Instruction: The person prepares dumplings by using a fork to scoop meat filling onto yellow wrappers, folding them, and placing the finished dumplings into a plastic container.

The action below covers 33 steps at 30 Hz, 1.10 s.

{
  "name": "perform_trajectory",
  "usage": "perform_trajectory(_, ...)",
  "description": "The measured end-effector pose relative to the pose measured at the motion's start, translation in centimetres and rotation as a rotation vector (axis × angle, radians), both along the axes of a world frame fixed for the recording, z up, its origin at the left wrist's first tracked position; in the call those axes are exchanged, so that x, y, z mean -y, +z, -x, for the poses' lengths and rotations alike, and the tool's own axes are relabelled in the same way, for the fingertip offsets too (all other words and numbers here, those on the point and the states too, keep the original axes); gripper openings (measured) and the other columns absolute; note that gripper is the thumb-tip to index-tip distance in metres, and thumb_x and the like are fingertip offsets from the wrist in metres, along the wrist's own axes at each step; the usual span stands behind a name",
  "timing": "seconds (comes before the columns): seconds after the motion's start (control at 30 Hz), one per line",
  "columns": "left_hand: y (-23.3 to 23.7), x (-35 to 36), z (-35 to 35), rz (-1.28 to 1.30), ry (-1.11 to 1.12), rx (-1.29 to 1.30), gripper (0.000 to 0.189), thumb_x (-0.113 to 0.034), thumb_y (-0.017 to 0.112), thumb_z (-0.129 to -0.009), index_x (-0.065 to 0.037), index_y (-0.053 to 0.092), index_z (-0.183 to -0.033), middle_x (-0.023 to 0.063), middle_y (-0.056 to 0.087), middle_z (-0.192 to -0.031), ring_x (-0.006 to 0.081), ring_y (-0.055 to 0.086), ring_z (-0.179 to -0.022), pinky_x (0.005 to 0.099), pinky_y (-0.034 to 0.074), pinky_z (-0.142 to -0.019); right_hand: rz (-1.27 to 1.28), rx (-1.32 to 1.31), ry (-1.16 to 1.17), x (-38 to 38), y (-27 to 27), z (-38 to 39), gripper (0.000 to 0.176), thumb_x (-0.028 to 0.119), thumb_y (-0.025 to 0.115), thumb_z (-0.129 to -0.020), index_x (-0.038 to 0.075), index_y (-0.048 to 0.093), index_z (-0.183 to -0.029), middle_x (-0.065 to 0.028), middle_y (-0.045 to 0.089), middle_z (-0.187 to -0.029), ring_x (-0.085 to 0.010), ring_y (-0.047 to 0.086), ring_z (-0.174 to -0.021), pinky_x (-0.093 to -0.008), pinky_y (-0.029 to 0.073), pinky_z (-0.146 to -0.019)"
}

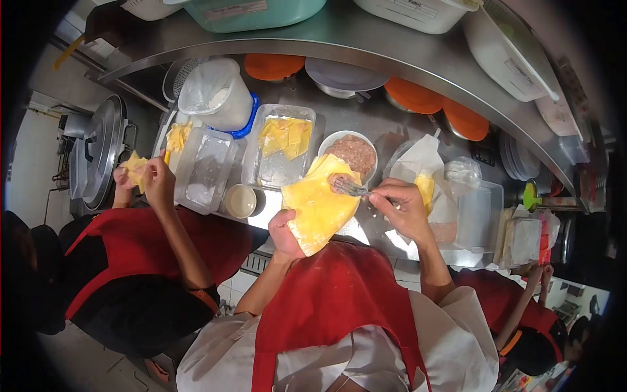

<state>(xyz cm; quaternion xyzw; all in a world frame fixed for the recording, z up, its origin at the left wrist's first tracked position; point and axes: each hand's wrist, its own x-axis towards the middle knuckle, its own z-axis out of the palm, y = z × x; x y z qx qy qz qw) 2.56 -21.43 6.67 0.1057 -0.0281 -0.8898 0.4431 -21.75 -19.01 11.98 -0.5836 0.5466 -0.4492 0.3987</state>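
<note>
My left hand [287, 236] grips a stack of yellow dough sheets [322, 212] by its lower left edge, thumb on top. Closed around a fork [351, 188], my right hand [403, 208] holds the tines at a lump of pinkish minced meat [339, 182] on the upper part of the top sheet. Just beyond the sheets stands a white bowl [324, 145] of minced meat, its near side partly covered by the dough. Left of it, a clear plastic tray [253, 119] holds several filled yellow dough pieces.
A co-worker's hands [159, 183] hold a dough piece at the left. Near them are a clear tray [202, 171], a small cup [240, 200] and a flour tub [215, 95]. Plastic bags [418, 159] lie right. A steel shelf [261, 44] with tubs overhangs the counter. Another person works far right.
</note>
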Motion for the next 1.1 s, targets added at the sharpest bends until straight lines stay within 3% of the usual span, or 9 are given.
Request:
perform_trajectory(0.37,3.9,0.4,3.0,0.063,0.11,0.255,0.058,-0.019,0.058,-0.088,0.0,0.035,-0.137,0.0174,0.05,-0.129,0.0312,0.054,-0.117,0.0455,0.047,-0.097,0.355,-0.902,-0.162,-1.4,6.1,-1.6,0.04,0.007,0.072,-0.073,0.007,0.067,-0.113,-0.0052,0.053,-0.089,-0.023,0.05,-0.083,-0.0378,0.036,-0.073)
perform_trajectory(0.43,4.7,0.6,3.7,0.055,0.124,0.338,0.058,-0.004,0.066,-0.084,0.0,0.037,-0.135,0.0143,0.054,-0.125,0.0252,0.058,-0.112,0.0382,0.052,-0.092,0.356,-0.972,-0.157,-1.6,6.8,-1.9,0.039,0.007,0.07,-0.073,0.005,0.067,-0.112,-0.0052,0.052,-0.09,-0.0227,0.05,-0.084,-0.0378,0.035,-0.074)
perform_trajectory(0.53,6.2,1.2,4.7,0.15,0.157,0.586,0.056,0.001,0.07,-0.08,0.001,0.043,-0.13,0.0139,0.058,-0.119,0.0229,0.061,-0.106,0.0348,0.054,-0.087,0.355,-1.072,-0.146,-1.8,6.9,-2.3,0.04,0.006,0.066,-0.072,0.002,0.066,-0.112,-0.0055,0.051,-0.092,-0.0229,0.049,-0.086,-0.0385,0.035,-0.075)
perform_trajectory(0.77,5.6,1.7,5.4,0.192,0.209,0.787,0.052,0.003,0.069,-0.08,0.001,0.046,-0.126,0.0135,0.059,-0.115,0.0206,0.062,-0.103,0.0344,0.054,-0.086,0.216,-1.188,-0.081,-1.8,7.9,-3.3,0.044,0.005,0.058,-0.07,-0.001,0.064,-0.112,-0.0074,0.051,-0.093,-0.0244,0.05,-0.087,-0.0383,0.037,-0.075)
perform_trajectory(0.9,5.1,2.0,4.8,0.134,0.165,0.754,0.046,-0.008,0.064,-0.085,0.001,0.046,-0.127,0.0141,0.059,-0.116,0.0225,0.062,-0.103,0.0358,0.052,-0.088,0.152,-1.332,-0.165,-2.0,10.3,-1.8,0.029,0.007,0.061,-0.076,0.002,0.067,-0.104,-0.0097,0.054,-0.089,-0.0247,0.051,-0.086,-0.0384,0.038,-0.074)
perform_trajectory(1.0,3.7,2.1,3.1,-0.044,0.088,0.543,0.045,-0.02,0.056,-0.088,0.0,0.046,-0.127,0.0152,0.059,-0.117,0.0262,0.062,-0.104,0.0396,0.051,-0.091,0.012,-0.984,-0.263,-1.4,10.5,-0.9,0.024,0.009,0.065,-0.079,0.004,0.068,-0.102,-0.0096,0.055,-0.084,-0.0257,0.052,-0.082,-0.0388,0.038,-0.075)
perform_trajectory(1.03,2.9,2.0,2.6,-0.118,0.064,0.443,0.046,-0.024,0.053,-0.088,0.0,0.046,-0.127,0.0156,0.059,-0.117,0.0276,0.062,-0.104,0.041,0.051,-0.091,0.137,-0.801,-0.328,-0.6,9.2,-1.6,0.024,0.011,0.068,-0.079,0.005,0.068,-0.102,-0.0094,0.055,-0.079,-0.0269,0.053,-0.08,-0.0389,0.038,-0.075)
perform_trajectory(1.07,2.5,1.8,2.2,-0.113,0.058,0.42,0.047,-0.025,0.051,-0.087,0.0,0.046,-0.127,0.0158,0.059,-0.117,0.0284,0.062,-0.104,0.0417,0.05,-0.091,0.257,-0.641,-0.291,0.3,5.7,-2.1,0.025,0.013,0.071,-0.077,0.005,0.068,-0.101,-0.0096,0.054,-0.08,-0.0272,0.054,-0.083,-0.0397,0.039,-0.077)
perform_trajectory(1.1,2.2,1.6,1.9,-0.105,0.05,0.397,0.049,-0.025,0.05,-0.086,0.001,0.046,-0.127,0.0161,0.06,-0.117,0.0292,0.062,-0.103,0.0425,0.05,-0.091,0.075,-0.435,-0.155,1.4,5.4,-3.5,0.027,0.015,0.073,-0.076,0.005,0.068,-0.101,-0.0101,0.056,-0.083,-0.0274,0.056,-0.087,-0.0404,0.039,-0.078)
